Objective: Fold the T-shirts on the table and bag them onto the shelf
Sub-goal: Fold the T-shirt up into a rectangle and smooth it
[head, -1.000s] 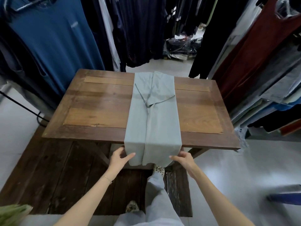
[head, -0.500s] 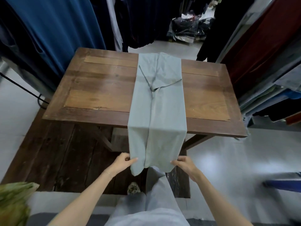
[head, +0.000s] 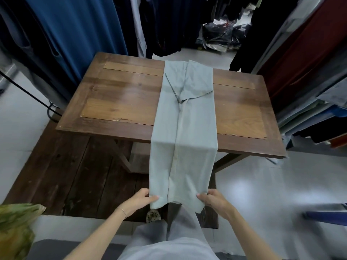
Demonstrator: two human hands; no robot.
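Pale grey-green cotton T-shirt (head: 185, 128), folded into a long strip, had slid further off the brown wooden counter (head: 120, 102), its hem pinched by left hand (head: 139, 200) and right hand (head: 216, 200), probably ready for the crosswise fold.

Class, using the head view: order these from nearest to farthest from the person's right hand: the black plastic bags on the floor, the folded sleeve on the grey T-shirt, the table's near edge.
From the right hand:
1. Wooden table's near edge, just ahead.
2. Folded sleeve on the grey T-shirt, mid-table.
3. Black plastic bags, beyond the table's far side.
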